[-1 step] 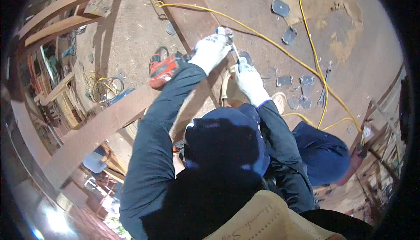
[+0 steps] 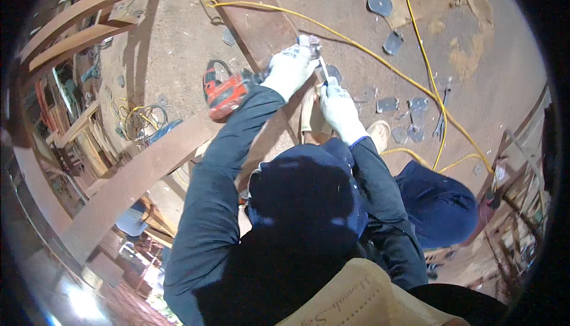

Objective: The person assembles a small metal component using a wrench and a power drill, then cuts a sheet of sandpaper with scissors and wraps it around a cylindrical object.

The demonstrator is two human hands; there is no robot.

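Observation:
Both my hands wear white gloves with blue trim. My left hand (image 2: 290,69) is closed near the edge of a long reddish-brown beam (image 2: 246,5), around a small greyish piece (image 2: 312,46) that I cannot make out. Closed too, my right hand (image 2: 341,107) grips a thin light-coloured rod-like tool (image 2: 323,68), whose far end reaches toward that small piece. Beside my left wrist lies a red and black power tool (image 2: 227,97), partly hidden by the sleeve.
A yellow cable (image 2: 356,47) crosses the floor beyond my hands. Several flat dark plates (image 2: 388,105) lie at right, near a wrench (image 2: 443,112). Reddish-brown frame bars (image 2: 127,195) stand at left. Navy-clad knees (image 2: 436,204) are close below my right hand.
My left hand has shifted slightly right and down, with the small piece still at its fingers. The rod-like tool stands a little steeper in my right hand.

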